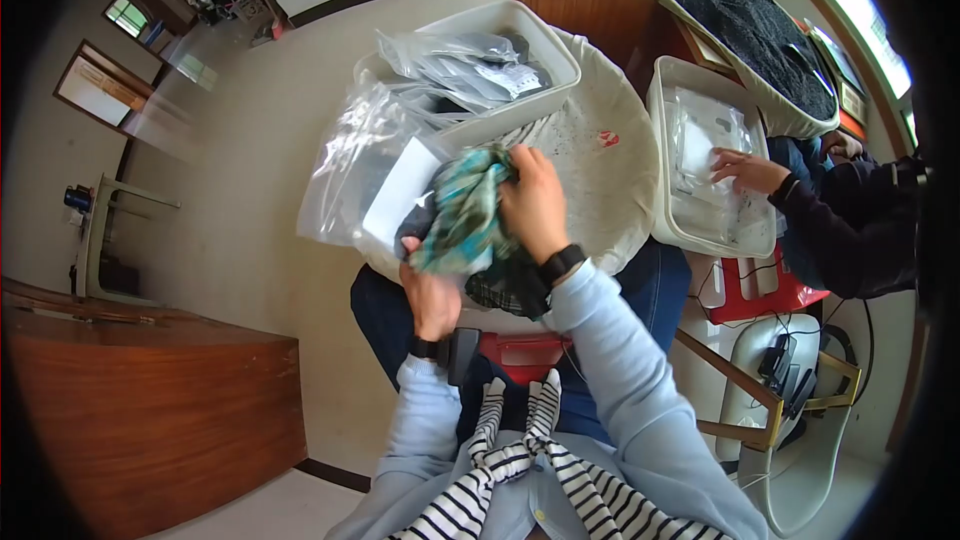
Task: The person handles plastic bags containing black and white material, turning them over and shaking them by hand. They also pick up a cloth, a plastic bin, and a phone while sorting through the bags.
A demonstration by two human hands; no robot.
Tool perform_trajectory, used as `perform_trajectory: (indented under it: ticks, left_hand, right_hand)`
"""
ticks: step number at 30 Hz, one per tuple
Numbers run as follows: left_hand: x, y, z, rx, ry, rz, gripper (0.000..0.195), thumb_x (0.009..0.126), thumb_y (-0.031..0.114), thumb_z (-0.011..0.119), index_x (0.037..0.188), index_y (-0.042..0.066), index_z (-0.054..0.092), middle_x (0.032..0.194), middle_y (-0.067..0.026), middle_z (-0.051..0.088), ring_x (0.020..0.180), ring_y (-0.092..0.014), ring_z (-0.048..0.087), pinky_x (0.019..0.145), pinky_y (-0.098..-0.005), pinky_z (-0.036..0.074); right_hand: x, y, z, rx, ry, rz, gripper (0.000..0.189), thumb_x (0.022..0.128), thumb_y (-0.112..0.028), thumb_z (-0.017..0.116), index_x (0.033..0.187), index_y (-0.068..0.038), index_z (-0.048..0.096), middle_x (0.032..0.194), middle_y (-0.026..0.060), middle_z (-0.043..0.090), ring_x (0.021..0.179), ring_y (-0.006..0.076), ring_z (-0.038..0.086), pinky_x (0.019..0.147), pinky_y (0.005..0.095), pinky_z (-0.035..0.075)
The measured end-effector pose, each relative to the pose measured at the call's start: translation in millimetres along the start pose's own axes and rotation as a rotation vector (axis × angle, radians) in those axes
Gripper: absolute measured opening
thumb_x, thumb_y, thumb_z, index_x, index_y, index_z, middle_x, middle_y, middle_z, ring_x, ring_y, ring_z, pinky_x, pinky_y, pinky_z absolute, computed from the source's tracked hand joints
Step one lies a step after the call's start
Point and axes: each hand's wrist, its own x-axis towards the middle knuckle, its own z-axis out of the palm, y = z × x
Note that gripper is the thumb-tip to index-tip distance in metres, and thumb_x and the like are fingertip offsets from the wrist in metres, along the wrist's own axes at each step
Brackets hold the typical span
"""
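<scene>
A bunched green plaid cloth (469,214) is between my hands, above the near left edge of a round, cloth-covered basket (611,195). My right hand (536,202) grips its upper right side. My left hand (431,296) is at its lower left, with the thumb against dark material beside the cloth; the fingers are partly hidden. Behind the cloth lie a white card (401,191) and a large clear plastic bag (334,172). Part of the cloth hangs down over my lap.
A white plastic tub (566,75) with clear bags of dark material rests on the basket. To the right, a co-worker's hand (750,171) touches bags in another white tub (660,157). Beyond stands a basket of black material (742,22). A wooden cabinet (165,390) is at lower left.
</scene>
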Motion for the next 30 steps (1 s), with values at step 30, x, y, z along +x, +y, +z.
perform_trajectory:
  ticks: [30]
  left_hand:
    - [17, 40, -16, -0.898, 0.191, -0.457, 0.056, 0.091, 0.058, 0.041, 0.122, 0.012, 0.048, 0.125, -0.0051, 0.050, 0.117, -0.026, 0.046, 0.099, -0.0465, 0.037]
  right_hand:
    - [-25, -7, -81, 0.860, -0.275, -0.224, 0.022, 0.081, -0.012, 0.067, 0.099, -0.002, 0.061, 0.085, 0.0070, 0.058, 0.077, 0.0196, 0.057, 0.075, 0.0260, 0.043]
